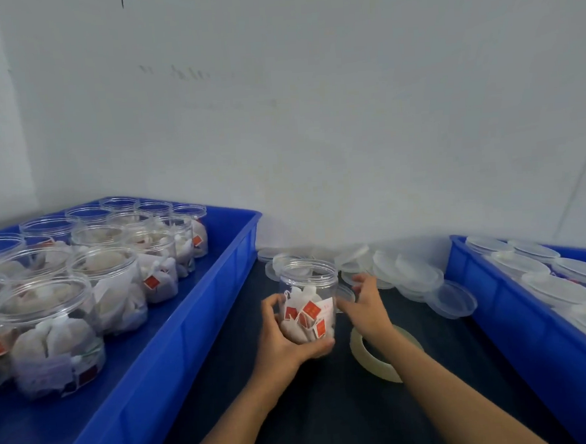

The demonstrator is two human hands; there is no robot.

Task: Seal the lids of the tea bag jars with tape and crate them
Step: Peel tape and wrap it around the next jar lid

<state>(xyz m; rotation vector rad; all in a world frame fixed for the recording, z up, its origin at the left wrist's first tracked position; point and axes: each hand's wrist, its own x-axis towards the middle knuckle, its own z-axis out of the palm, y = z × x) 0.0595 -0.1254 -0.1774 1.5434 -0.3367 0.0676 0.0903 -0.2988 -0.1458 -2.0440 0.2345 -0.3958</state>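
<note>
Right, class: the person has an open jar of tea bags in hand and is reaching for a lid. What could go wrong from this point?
1. The jar has no lid yet and only the left hand grips it; a tilt could spill tea bags onto the dark table.
2. The right hand reaches into a loose heap of lids; several may slide or come up stuck together.
3. The tape roll lies under the right forearm, which could knock it away.

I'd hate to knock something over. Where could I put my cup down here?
On the bare dark tabletop in front, between the two blue crates. The left crate also has bare floor along its right wall. Behind the held jar, loose lids crowd the wall.
</note>
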